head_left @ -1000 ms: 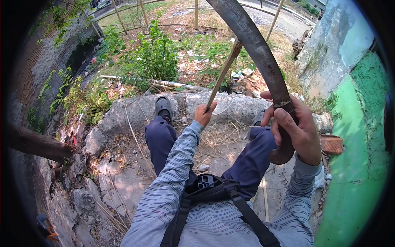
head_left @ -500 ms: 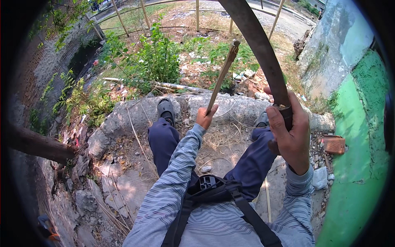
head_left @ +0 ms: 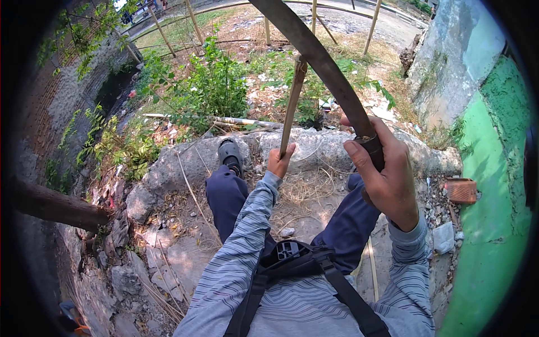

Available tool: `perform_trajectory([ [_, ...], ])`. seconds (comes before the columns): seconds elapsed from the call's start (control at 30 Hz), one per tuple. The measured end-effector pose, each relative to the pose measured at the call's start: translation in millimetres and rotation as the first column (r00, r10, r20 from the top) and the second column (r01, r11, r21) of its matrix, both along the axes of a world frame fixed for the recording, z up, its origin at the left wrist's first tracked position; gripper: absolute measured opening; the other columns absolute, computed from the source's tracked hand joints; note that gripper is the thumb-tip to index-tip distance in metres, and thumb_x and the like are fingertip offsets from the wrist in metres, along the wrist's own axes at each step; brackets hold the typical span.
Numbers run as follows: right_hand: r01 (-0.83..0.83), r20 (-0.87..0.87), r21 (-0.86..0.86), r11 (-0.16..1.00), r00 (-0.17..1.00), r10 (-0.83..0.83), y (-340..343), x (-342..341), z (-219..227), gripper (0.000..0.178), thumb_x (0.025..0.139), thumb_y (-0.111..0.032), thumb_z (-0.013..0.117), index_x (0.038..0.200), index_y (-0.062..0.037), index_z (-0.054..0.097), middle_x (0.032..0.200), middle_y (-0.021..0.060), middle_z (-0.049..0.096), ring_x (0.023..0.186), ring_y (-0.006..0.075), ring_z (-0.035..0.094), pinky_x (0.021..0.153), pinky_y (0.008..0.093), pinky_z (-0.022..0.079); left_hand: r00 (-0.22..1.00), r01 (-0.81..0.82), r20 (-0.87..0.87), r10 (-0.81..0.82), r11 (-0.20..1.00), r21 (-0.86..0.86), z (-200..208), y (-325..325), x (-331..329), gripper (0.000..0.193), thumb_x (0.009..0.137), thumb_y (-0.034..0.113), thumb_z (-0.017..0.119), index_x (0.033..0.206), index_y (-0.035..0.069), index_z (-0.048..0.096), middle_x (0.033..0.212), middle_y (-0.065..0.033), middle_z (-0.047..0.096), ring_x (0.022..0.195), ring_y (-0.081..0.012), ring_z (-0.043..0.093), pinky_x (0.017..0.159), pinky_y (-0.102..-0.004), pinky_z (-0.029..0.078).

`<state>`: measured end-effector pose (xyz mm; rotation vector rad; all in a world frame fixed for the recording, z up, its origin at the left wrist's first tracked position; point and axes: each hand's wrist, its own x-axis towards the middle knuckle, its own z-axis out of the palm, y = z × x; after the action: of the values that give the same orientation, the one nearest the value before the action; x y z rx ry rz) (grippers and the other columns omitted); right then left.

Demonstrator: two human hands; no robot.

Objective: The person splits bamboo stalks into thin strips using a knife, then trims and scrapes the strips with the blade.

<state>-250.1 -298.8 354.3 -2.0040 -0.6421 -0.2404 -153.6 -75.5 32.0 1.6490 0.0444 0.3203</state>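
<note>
In front of me, my left hand (head_left: 279,163) is closed round the lower end of a split bamboo stick (head_left: 291,109), which stands nearly upright. My right hand (head_left: 393,180) grips the dark handle of a long curved sickle (head_left: 331,73). Its blade arcs up and leftward, past the top of the picture. The blade runs close beside the stick's upper end; whether they touch I cannot tell. Both forearms are in striped grey sleeves.
Between my spread legs lie dry fibres (head_left: 306,188) on the ground. A rough concrete ledge (head_left: 306,143) crosses ahead, with green shrubs (head_left: 216,81) beyond. A green wall (head_left: 488,196) rises at right near an orange-brown brick (head_left: 461,190). A trunk (head_left: 62,208) juts in from the left.
The sickle has swung left and downward with my right hand, its blade now beside the stick's upper end. The stick has become more upright in my left hand.
</note>
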Motion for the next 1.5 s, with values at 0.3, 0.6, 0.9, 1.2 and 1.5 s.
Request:
perform_trajectory([
  [0.3, -0.027, -0.014, -0.014, 1.000, 1.000, 0.027, 0.3, 2.4, -2.8, 0.028, 0.098, -0.016, 0.067, 0.120, -0.0006, 0.062, 0.062, 0.0020, 0.053, 0.053, 0.0077, 0.044, 0.051, 0.0295, 0.032, 1.000, -0.027, 0.001, 0.027, 1.000, 0.013, -13.4, 5.3, 5.6, 0.058, 0.100, 0.041, 0.065, 0.061, 0.001, 0.049, 0.054, 0.0047, 0.034, 0.053, -0.0073, 0.030, 0.048, -0.0368, 0.022],
  [0.6, -0.002, 0.002, -0.019, 1.000, 1.000, 0.002, 3.3, -5.2, -1.3, 0.039, 0.095, -0.010, 0.067, 0.128, 0.0014, 0.050, 0.065, 0.0051, 0.055, 0.053, 0.0119, 0.050, 0.052, 0.0322, 0.037, 1.000, -0.004, -0.014, 0.003, 0.998, -0.064, -4.1, 3.6, -0.9, 0.054, 0.100, 0.039, 0.066, 0.060, 0.007, 0.048, 0.055, 0.0069, 0.037, 0.052, -0.0058, 0.031, 0.048, -0.0331, 0.022],
  [0.9, -0.191, 0.010, 0.001, 0.982, 0.982, 0.191, 9.9, -32.4, -16.9, 0.054, 0.091, -0.001, 0.065, 0.137, 0.0024, 0.037, 0.095, 0.0167, 0.071, 0.079, 0.0226, 0.074, 0.070, 0.0321, 0.055, 0.997, 0.060, -0.038, -0.066, 0.988, -0.145, -2.3, 10.6, -19.9, 0.047, 0.101, 0.034, 0.064, 0.063, 0.008, 0.051, 0.056, 0.0047, 0.040, 0.050, -0.0074, 0.037, 0.047, -0.0284, 0.029],
  [1.2, -0.291, -0.005, 0.121, 0.949, 0.956, 0.294, 1.8, -13.8, -35.4, 0.051, 0.096, -0.017, 0.067, 0.139, 0.0036, 0.049, 0.084, 0.0174, 0.070, 0.068, 0.0334, 0.069, 0.066, 0.0398, 0.053, 0.996, 0.075, -0.020, -0.083, 0.965, -0.253, 0.4, 4.6, -33.5, 0.047, 0.101, 0.033, 0.063, 0.064, 0.007, 0.052, 0.056, 0.0032, 0.041, 0.049, -0.0085, 0.040, 0.046, -0.0290, 0.034],
  [1.5, -0.222, -0.219, 0.269, 0.937, 0.933, 0.284, -1.5, -5.9, -53.7, 0.038, 0.096, -0.013, 0.065, 0.129, 0.0018, 0.054, 0.075, -0.0016, 0.056, 0.059, 0.0038, 0.049, 0.053, 0.0234, 0.035, 0.997, 0.071, 0.061, -0.049, 0.904, -0.421, -1.2, -8.6, -28.3, 0.046, 0.102, 0.032, 0.063, 0.065, 0.006, 0.053, 0.055, 0.0017, 0.043, 0.048, -0.0097, 0.043, 0.046, -0.0296, 0.039],
])
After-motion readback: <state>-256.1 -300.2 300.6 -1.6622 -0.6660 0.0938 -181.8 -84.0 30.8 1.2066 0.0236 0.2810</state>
